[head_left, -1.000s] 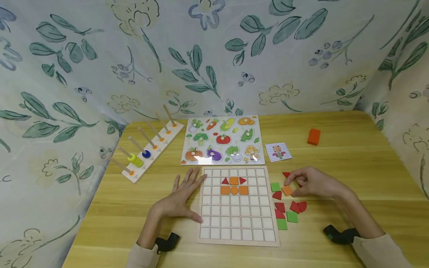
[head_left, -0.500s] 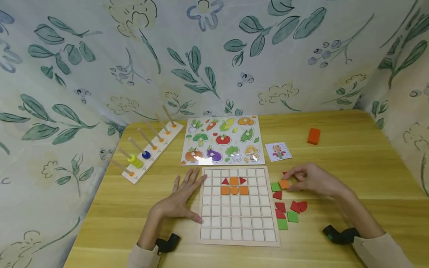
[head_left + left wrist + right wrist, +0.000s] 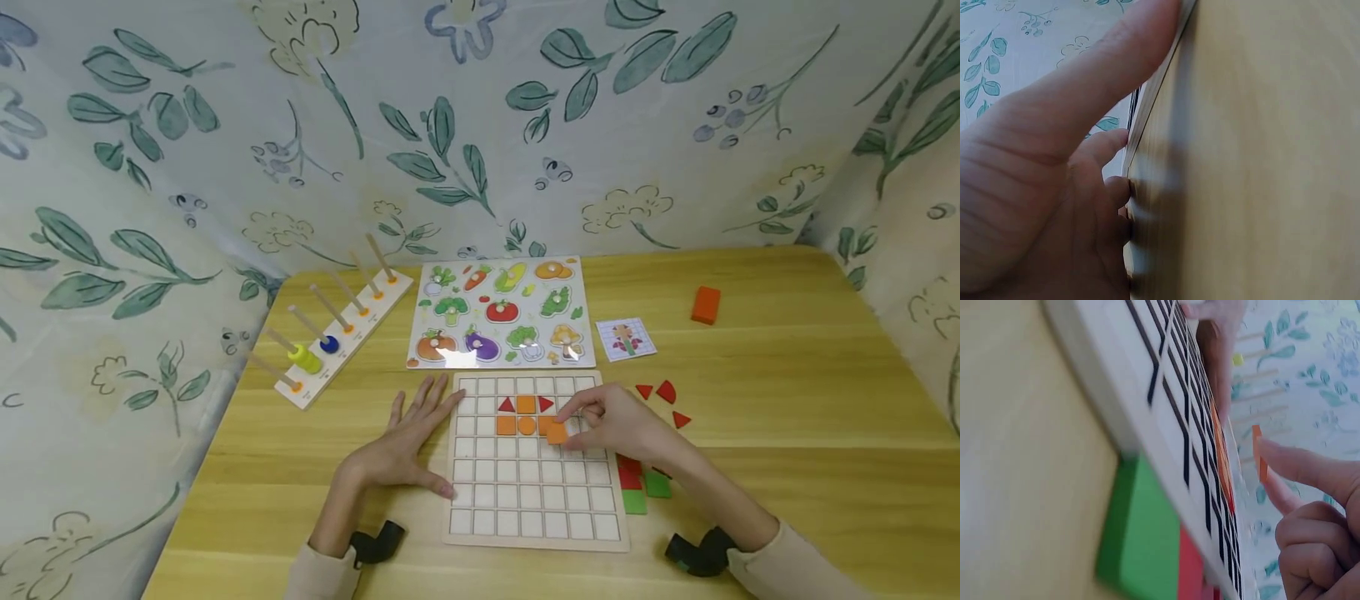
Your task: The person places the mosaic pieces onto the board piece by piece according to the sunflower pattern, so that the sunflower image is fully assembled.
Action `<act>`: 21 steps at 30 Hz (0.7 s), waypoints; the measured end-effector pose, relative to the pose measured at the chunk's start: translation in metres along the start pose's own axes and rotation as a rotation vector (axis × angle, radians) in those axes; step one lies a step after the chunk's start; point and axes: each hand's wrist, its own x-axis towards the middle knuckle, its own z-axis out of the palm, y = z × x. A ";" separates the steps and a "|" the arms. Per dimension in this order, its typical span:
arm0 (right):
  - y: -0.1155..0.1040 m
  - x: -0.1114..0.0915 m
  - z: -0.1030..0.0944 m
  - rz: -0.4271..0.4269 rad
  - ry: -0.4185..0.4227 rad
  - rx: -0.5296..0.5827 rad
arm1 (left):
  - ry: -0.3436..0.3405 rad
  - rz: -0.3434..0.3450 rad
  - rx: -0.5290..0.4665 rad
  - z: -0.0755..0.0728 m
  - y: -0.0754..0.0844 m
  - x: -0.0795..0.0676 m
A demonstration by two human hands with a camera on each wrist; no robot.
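Between thumb and index finger my right hand [image 3: 618, 423] pinches an orange square tile [image 3: 557, 432], held just over the grid board [image 3: 517, 533]. In the right wrist view that tile [image 3: 1260, 453] hangs above the board's surface. On the board lie orange squares [image 3: 527, 404], an orange circle [image 3: 527, 425] and two red triangles [image 3: 507, 405]. My left hand [image 3: 408, 446] rests spread at the board's left edge, its thumb and index finger touching the rim. The left wrist view shows the thumb [image 3: 1104, 75] along that edge.
Red pieces [image 3: 666, 391] and green squares [image 3: 634, 502] lie right of the board, some behind my right arm. A pattern card [image 3: 626, 339], vegetable puzzle [image 3: 501, 312], peg stand [image 3: 345, 342] and orange block [image 3: 705, 305] stand farther back.
My right hand has picked up the orange square from the loose pieces and carried it left over the board. Red pieces behind it now show. The left hand has stayed put.
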 end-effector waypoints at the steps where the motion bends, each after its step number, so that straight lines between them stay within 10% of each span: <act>1: -0.002 0.002 0.006 -0.006 -0.006 0.001 | 0.001 0.001 0.000 0.000 0.000 0.000; 21: -0.005 0.014 0.037 -0.076 -0.023 -0.058 | 0.007 0.004 -0.011 0.001 -0.001 0.001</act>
